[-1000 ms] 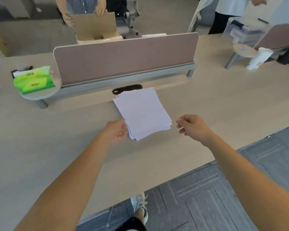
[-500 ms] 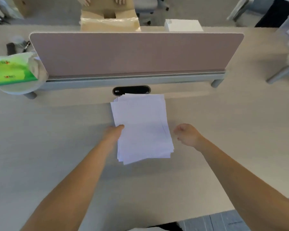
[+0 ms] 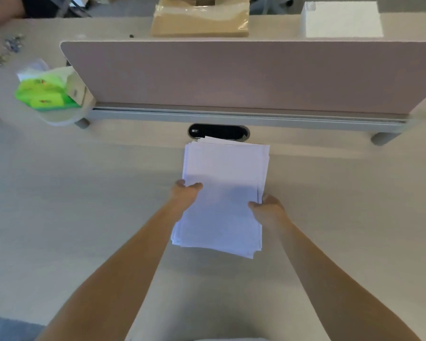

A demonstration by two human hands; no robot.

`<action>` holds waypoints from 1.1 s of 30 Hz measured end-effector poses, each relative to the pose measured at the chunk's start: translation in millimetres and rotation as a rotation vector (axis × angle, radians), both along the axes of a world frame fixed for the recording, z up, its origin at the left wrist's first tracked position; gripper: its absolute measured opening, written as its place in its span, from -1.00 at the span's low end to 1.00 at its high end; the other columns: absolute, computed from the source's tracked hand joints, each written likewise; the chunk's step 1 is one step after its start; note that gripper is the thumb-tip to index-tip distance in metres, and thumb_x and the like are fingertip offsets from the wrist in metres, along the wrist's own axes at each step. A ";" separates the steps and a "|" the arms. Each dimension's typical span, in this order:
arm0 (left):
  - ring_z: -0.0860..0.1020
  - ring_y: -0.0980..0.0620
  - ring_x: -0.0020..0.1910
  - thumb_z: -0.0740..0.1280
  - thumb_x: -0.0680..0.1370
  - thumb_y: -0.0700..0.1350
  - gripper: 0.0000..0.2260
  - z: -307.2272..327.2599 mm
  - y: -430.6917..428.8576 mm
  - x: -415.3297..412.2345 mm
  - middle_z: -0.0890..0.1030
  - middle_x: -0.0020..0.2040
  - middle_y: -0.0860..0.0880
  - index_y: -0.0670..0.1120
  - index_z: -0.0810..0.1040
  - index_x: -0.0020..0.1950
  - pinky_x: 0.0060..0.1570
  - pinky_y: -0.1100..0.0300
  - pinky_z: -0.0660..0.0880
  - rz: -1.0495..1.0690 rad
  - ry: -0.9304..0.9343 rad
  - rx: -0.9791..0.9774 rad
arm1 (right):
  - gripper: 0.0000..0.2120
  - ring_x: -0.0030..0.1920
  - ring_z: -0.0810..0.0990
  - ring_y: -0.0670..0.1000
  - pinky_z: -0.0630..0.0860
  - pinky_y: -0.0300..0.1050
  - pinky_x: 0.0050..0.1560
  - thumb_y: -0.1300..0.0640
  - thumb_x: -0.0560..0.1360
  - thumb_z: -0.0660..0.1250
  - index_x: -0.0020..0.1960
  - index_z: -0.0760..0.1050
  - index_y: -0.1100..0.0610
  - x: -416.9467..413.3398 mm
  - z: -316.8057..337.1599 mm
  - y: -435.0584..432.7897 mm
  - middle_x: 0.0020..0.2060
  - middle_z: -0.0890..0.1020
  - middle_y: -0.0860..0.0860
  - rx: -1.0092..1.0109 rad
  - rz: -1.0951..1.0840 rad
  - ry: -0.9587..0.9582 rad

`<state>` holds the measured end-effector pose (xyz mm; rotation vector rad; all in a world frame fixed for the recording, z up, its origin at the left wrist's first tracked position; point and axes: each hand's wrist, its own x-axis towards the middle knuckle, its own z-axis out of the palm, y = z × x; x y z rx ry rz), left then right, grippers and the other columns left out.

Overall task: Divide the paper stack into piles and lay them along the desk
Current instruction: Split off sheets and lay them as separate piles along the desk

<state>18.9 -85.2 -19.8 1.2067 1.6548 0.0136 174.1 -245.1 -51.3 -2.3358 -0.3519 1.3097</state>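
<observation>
A loose stack of white paper (image 3: pixel 225 193) lies on the pale wooden desk (image 3: pixel 84 217), its far end touching the black cable slot (image 3: pixel 218 131). My left hand (image 3: pixel 185 195) grips the stack's left edge, thumb on top of the sheets. My right hand (image 3: pixel 268 209) grips the right edge, thumb over the top sheet. The sheets are slightly fanned at the near and far ends.
A pinkish divider screen (image 3: pixel 244 75) on a grey rail runs across the desk behind the stack. A green tissue pack (image 3: pixel 47 93) sits on a small round shelf at the left. Beyond the screen are a cardboard box (image 3: pixel 199 19) and a white box (image 3: pixel 341 19).
My right hand has moved left from beside the stack and taken hold of its right edge. My left hand closed on the left edge. The camera tilted down and moved closer.
</observation>
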 end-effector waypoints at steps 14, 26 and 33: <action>0.46 -0.10 0.30 0.36 0.53 0.02 -0.41 -14.8 7.1 -9.2 0.41 0.38 -0.08 -0.11 0.25 0.49 0.16 0.14 0.35 -0.101 0.041 0.009 | -0.62 -0.33 0.43 0.01 0.28 -0.19 -0.44 0.00 0.47 0.25 0.14 0.37 0.25 -11.9 20.5 26.8 -0.02 0.42 0.09 -0.043 -0.131 0.028; 0.46 -0.10 -0.03 0.31 0.52 -0.01 -0.61 -12.4 5.8 -8.8 0.45 -0.01 -0.03 -0.13 0.44 0.30 -0.03 0.14 0.42 -0.145 0.153 0.068 | -0.72 -0.26 0.36 0.08 0.27 -0.19 -0.39 0.01 0.49 0.24 0.02 0.26 0.18 -14.9 21.0 34.4 -0.13 0.37 0.06 -0.091 -0.250 0.058; 0.49 -0.09 -0.05 0.32 0.50 -0.02 -0.59 -18.6 9.5 -11.7 0.49 -0.02 -0.04 -0.11 0.47 0.33 -0.04 0.16 0.43 -0.114 0.141 0.090 | -0.41 -0.05 0.55 0.13 0.41 -0.10 -0.15 0.03 0.52 0.27 0.43 0.10 0.17 -25.1 28.9 37.9 0.10 0.52 0.14 0.089 -0.273 0.083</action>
